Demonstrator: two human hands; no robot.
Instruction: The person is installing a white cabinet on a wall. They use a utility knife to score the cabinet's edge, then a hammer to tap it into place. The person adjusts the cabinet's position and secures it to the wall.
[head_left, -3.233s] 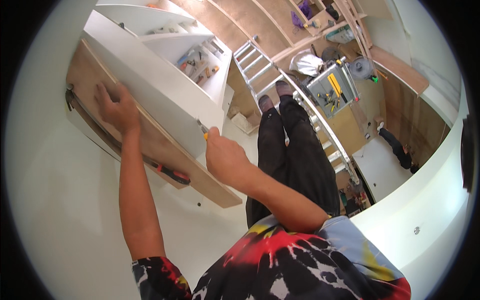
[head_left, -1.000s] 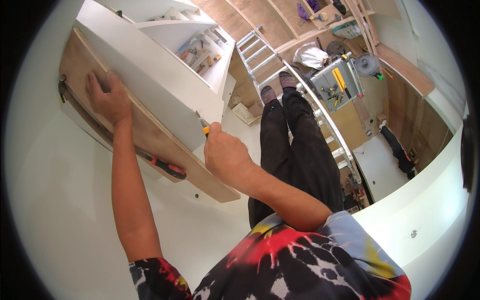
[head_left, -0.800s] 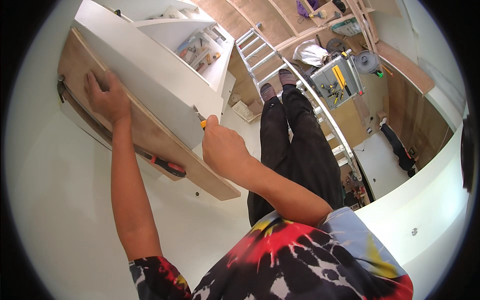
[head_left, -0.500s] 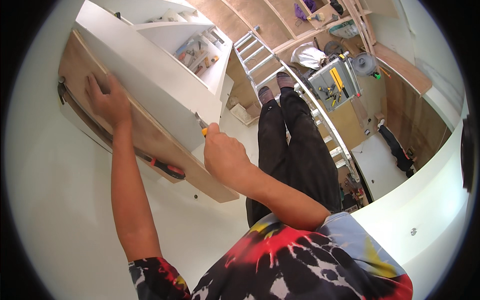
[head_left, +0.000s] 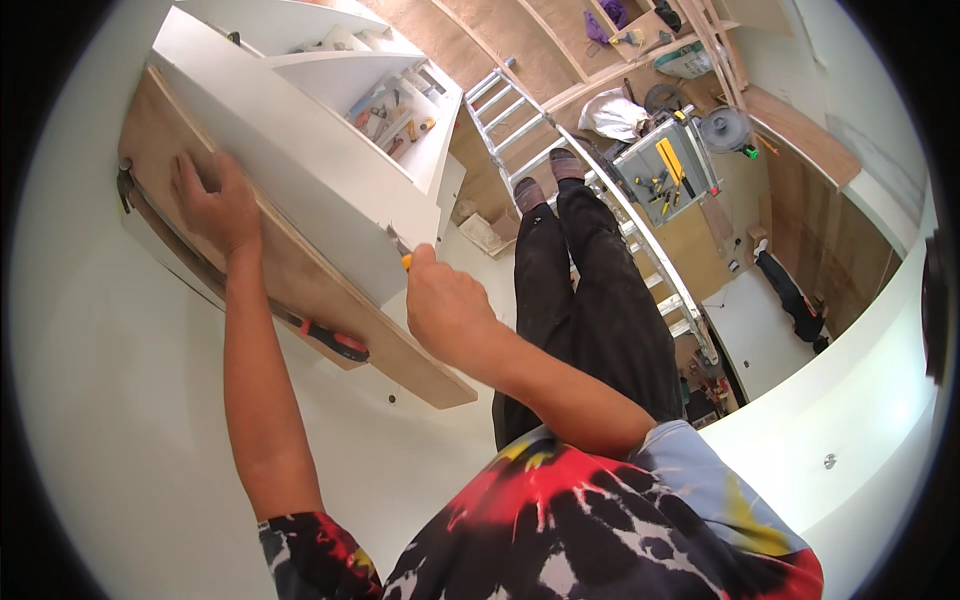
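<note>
My left hand (head_left: 215,205) lies with fingers spread on a brown plywood board (head_left: 300,285) along the white cabinet's side. A claw hammer (head_left: 338,342) with a red and black grip lies along the board's outer edge. Its head is at the far left, and my left forearm crosses in front of its shaft. My right hand (head_left: 450,305) is wrapped round a yellow-handled tool (head_left: 404,255) with a narrow metal end. That end points at the white cabinet panel (head_left: 330,190); whether it touches cannot be told.
My feet are on an aluminium ladder (head_left: 510,125). White cabinet compartments (head_left: 395,115) hold assorted tools. Below right stand a table saw (head_left: 655,170) with hand tools on it, a white sack (head_left: 612,115) and wood strips. Another person (head_left: 790,295) is far below at the right.
The view has shifted slightly. My right hand and the yellow-handled tool have moved a little to the left; my left hand stays on the board.
</note>
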